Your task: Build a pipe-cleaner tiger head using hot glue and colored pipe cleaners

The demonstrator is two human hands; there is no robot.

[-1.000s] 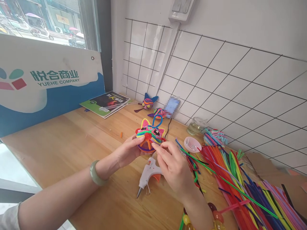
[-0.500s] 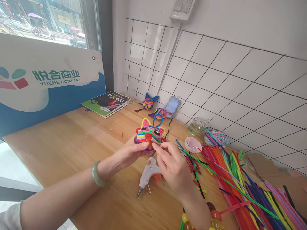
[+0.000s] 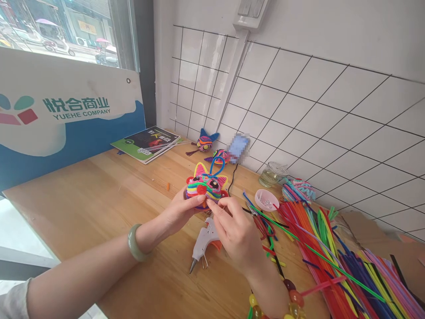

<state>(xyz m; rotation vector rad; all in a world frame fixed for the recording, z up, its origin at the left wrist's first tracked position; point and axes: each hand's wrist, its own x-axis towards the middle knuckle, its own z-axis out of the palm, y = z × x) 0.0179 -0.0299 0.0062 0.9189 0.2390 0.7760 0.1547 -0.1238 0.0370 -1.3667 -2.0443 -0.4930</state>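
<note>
A colourful pipe-cleaner animal head [image 3: 206,187] has pink ears edged in yellow, dark eyes, a red nose and a blue loop on top. My left hand [image 3: 181,208] is closed around its left and lower side, the thumb just below the nose. Against the lower front of the face rest the pinched fingertips of my right hand [image 3: 237,230]; whatever is between them is hidden. A bit of orange shows beneath the nose by both thumbs. Under the head, a white glue gun [image 3: 203,241] lies on the wooden table, partly covered by my right hand.
Bundles of coloured pipe cleaners [image 3: 312,248] spread over the right side. Nearby are a pink bowl [image 3: 266,200], a glass jar [image 3: 270,175] and red-handled scissors [image 3: 262,226]. Two finished-looking ornaments [image 3: 205,141], a phone [image 3: 238,148] and a book [image 3: 146,144] lie toward the back wall.
The animal head has shifted slightly left and tilted in my left hand. My right fingertips have moved a little left with it, and less of the orange strip shows.
</note>
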